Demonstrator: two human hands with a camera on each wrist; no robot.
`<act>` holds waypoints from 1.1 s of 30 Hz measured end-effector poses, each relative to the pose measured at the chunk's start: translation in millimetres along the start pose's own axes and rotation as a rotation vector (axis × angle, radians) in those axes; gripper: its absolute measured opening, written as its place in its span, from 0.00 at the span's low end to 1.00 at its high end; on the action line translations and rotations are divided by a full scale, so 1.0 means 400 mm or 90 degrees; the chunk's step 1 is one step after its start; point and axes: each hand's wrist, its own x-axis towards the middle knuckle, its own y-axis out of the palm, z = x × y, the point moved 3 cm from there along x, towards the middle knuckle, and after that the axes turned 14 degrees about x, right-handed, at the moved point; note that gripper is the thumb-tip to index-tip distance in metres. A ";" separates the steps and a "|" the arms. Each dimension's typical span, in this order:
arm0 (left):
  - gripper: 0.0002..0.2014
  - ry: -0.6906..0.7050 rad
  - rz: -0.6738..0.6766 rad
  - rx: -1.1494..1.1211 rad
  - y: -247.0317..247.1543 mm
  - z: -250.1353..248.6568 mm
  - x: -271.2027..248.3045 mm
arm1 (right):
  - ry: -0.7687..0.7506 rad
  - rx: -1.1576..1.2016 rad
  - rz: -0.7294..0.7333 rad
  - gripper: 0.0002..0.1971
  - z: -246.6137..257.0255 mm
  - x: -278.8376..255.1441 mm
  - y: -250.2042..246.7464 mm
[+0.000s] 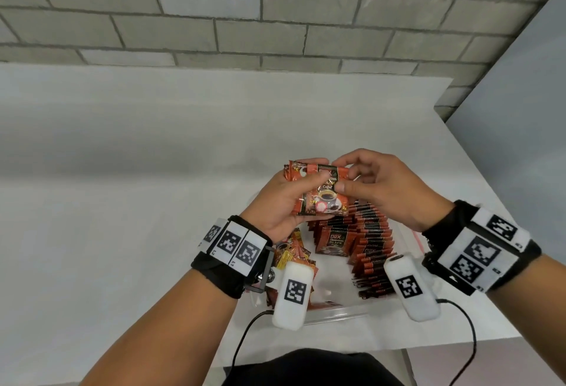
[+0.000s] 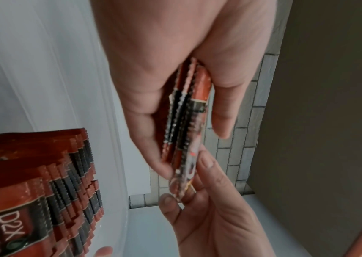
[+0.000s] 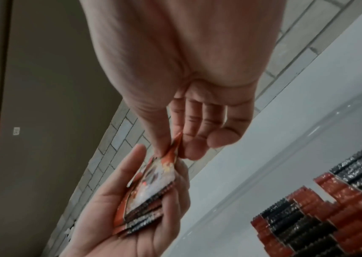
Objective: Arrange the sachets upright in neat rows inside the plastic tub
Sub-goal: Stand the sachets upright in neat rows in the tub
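Observation:
My left hand [image 1: 294, 192] grips a small stack of red and black coffee sachets [image 1: 321, 192] above the clear plastic tub [image 1: 333, 312]. My right hand [image 1: 367, 183] pinches the top sachet of that stack at its right edge between thumb and forefinger. The left wrist view shows the stack of sachets [image 2: 184, 121] edge-on between thumb and fingers, with the right hand [image 2: 208, 200] pinching its far end. In the right wrist view the pinched sachet [image 3: 160, 173] lifts off the pile. Inside the tub, upright sachets stand in rows [image 1: 370, 241]. Loose sachets [image 1: 294, 251] lie at its left side.
The tub stands on a white table [image 1: 122, 186] near its front right corner. A grey brick wall [image 1: 245, 8] runs behind the table. Wrist cameras with cables hang under both forearms over the tub's near rim.

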 end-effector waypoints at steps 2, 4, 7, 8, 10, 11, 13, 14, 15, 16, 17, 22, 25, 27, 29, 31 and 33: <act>0.18 -0.013 -0.004 -0.015 -0.002 0.001 0.000 | -0.016 0.037 -0.029 0.13 0.003 -0.001 -0.007; 0.16 -0.028 -0.023 -0.045 -0.007 0.003 0.001 | -0.032 0.073 -0.051 0.13 0.005 -0.004 -0.012; 0.12 -0.049 -0.041 -0.074 -0.009 0.008 0.003 | -0.050 0.091 -0.064 0.13 0.002 -0.006 -0.011; 0.13 -0.052 -0.040 -0.074 -0.008 0.010 0.002 | -0.050 0.086 -0.064 0.13 0.000 -0.005 -0.010; 0.19 -0.053 -0.026 -0.067 -0.005 0.013 0.000 | -0.046 0.075 -0.063 0.14 0.000 -0.004 -0.009; 0.21 -0.050 -0.018 -0.064 -0.003 0.014 0.000 | -0.044 0.072 -0.062 0.13 0.000 -0.003 -0.009; 0.21 -0.038 0.004 -0.058 -0.003 0.013 0.001 | -0.039 0.070 -0.065 0.12 0.000 -0.003 -0.010; 0.18 -0.030 0.016 -0.051 -0.003 0.013 0.001 | -0.035 0.070 -0.070 0.12 0.001 -0.003 -0.011; 0.16 -0.021 0.027 -0.042 -0.003 0.012 -0.001 | -0.032 0.067 -0.076 0.12 0.001 -0.003 -0.013; 0.16 -0.014 0.031 -0.028 -0.003 0.012 -0.001 | -0.028 0.055 -0.078 0.11 0.001 -0.004 -0.014; 0.17 -0.009 0.031 -0.009 -0.002 0.013 -0.003 | -0.022 0.030 -0.075 0.11 0.002 -0.006 -0.015; 0.20 -0.001 0.027 0.055 0.001 0.017 -0.006 | 0.013 -0.142 0.003 0.14 0.028 -0.005 -0.038; 0.14 -0.005 -0.032 0.010 -0.010 0.012 -0.002 | 0.051 -0.182 0.052 0.08 0.039 0.004 -0.048; 0.09 0.006 -0.118 -0.037 -0.027 0.003 0.002 | 0.086 -0.222 0.082 0.05 0.030 0.002 -0.046; 0.06 0.026 -0.195 -0.077 -0.048 -0.005 0.003 | 0.126 -0.292 0.116 0.04 0.008 -0.008 -0.028; 0.04 0.038 -0.213 -0.100 -0.058 -0.010 0.004 | 0.149 -0.401 0.157 0.04 -0.023 -0.016 0.000; 0.04 0.039 -0.207 -0.111 -0.062 -0.011 0.003 | 0.155 -0.482 0.199 0.03 -0.053 -0.019 0.028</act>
